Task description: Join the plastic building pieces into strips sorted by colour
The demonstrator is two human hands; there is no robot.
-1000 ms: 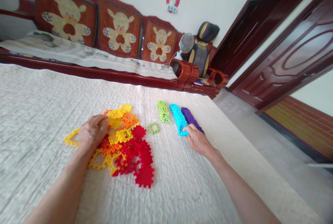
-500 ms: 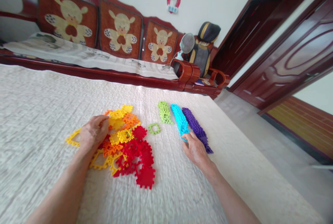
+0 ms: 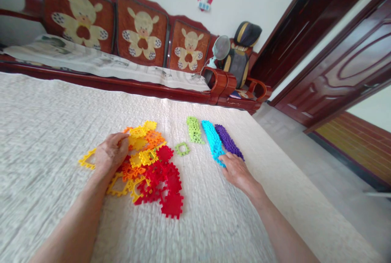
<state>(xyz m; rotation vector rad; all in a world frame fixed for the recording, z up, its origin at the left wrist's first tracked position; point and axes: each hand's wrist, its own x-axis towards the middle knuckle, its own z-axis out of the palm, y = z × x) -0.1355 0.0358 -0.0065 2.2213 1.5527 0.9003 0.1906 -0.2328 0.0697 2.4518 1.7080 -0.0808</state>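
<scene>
My left hand (image 3: 111, 151) rests at the left side of a loose pile of toothed plastic building tiles. Its fingers are curled and closed by the yellow tiles (image 3: 138, 144); what they hold, if anything, is hidden. Red tiles (image 3: 172, 182) and orange tiles (image 3: 154, 137) lie in the same pile. My right hand (image 3: 238, 170) is closed at the near end of a row of blue tiles (image 3: 211, 134), thumb and fingertips on the last one. Beside it runs a row of purple tiles (image 3: 227, 140), its near end partly behind the hand.
A row of light green tiles (image 3: 194, 130) lies left of the blue one, with a single green frame tile (image 3: 182, 149) near the pile. A quilted white cover (image 3: 55, 120) spreads underneath. Behind stand a wooden sofa (image 3: 183, 96) with bear cushions and a small fan (image 3: 221, 47).
My right hand has shifted slightly right at the near end of the blue row, now covering the purple row's near end. My left hand stays at the pile. The view has tilted slightly.
</scene>
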